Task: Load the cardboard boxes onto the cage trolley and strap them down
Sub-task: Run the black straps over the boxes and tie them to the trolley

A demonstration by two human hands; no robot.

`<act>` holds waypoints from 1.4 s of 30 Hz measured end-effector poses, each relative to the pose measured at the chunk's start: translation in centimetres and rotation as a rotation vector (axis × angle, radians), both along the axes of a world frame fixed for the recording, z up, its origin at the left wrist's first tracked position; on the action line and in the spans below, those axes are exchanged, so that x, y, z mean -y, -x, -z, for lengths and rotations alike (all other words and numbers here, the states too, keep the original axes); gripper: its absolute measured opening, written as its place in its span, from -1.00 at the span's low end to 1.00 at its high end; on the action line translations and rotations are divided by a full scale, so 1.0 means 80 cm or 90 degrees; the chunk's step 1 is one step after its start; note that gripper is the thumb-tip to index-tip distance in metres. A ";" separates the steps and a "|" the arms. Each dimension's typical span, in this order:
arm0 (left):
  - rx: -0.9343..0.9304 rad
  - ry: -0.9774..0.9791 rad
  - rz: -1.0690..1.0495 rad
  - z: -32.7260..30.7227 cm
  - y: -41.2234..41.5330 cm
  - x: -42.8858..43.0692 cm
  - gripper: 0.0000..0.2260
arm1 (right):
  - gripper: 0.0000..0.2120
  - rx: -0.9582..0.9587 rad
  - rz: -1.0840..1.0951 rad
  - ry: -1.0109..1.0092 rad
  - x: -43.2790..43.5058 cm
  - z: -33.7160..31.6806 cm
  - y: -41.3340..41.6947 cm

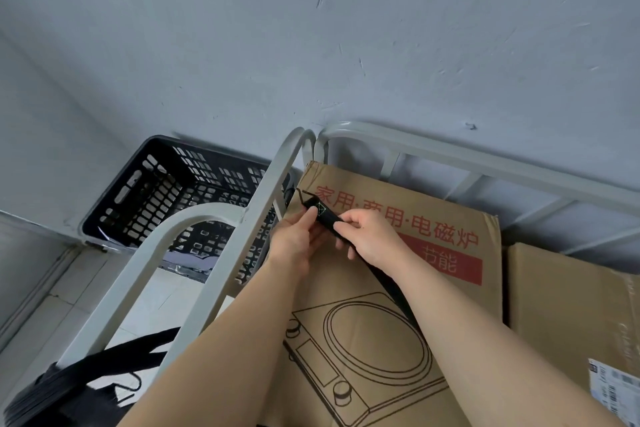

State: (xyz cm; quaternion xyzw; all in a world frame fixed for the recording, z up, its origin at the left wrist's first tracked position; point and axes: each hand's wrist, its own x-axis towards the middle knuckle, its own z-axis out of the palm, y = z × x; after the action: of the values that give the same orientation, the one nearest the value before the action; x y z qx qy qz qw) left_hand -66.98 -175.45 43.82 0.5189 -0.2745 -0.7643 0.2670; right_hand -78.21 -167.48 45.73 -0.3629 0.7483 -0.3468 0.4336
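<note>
While the strap (326, 217) lies diagonally over the box (363, 329), its hook (300, 195) pointing up-left close by the trolley rail (266, 198), the left hand (296, 241) pinches it nearest the hook and the right hand (369, 236) grips it just behind.

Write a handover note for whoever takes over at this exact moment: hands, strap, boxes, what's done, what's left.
Left hand pinches the black strap near its hook end. Right hand holds the strap just behind that.
The strap runs back under the right forearm, across the printed box. Its wire hook sits by the trolley's side rail; whether it has caught is unclear.
Done: the printed box and a plain box beside it are on the trolley.
Left: hook the strap and tighten it over the boxes.
</note>
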 end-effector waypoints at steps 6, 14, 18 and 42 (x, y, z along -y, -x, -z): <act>0.027 -0.013 -0.148 -0.003 -0.001 0.007 -0.93 | -0.85 -0.014 -0.030 0.006 0.016 -0.001 -0.002; -0.043 -0.022 -0.042 -0.025 0.003 -0.056 -0.92 | -0.70 0.001 -0.044 -0.085 -0.075 -0.036 0.014; -0.075 -0.053 0.076 -0.070 0.009 -0.103 -0.87 | -0.63 0.022 0.020 -0.108 -0.158 -0.077 0.014; 0.459 0.538 0.745 -0.225 -0.089 -0.559 -0.49 | -0.74 -0.093 0.175 0.019 -0.658 -0.256 0.010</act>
State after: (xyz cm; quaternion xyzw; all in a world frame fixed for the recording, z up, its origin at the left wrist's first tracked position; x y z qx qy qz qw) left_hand -59.84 -130.76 61.84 0.3612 -0.8367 -0.3972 -0.1080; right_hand -79.04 -114.85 66.19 -0.2877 0.8153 -0.3866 0.3211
